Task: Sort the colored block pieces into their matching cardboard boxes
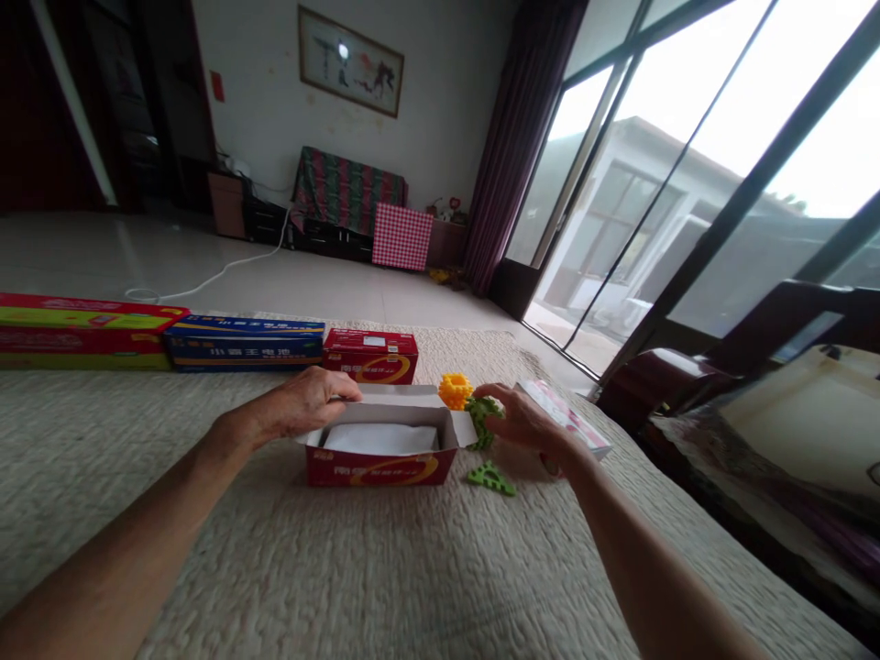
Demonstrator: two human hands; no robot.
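Note:
An open red cardboard box point(378, 470) stands in front of me with its flaps raised. White paper or a white packet point(381, 439) lies inside. My left hand point(313, 401) is closed on the box's raised back flap point(399, 396) at its left end. To the right of the box, my right hand point(519, 417) reaches over a green bumpy toy piece point(482, 423), thumb and fingers apart around its upper right; contact is unclear. A yellow bumpy toy piece point(455, 390) sits just behind. Nearer me lies a flat green triangular piece point(490, 478) with holes.
Behind stand a closed red box point(371, 356), a blue box point(246, 345) and red-and-green boxes point(82, 335) in a row. A white-and-pink box point(567, 417) lies beyond my right hand. All rest on a quilted beige cover point(330, 568). Dark furniture point(666, 376) borders the right.

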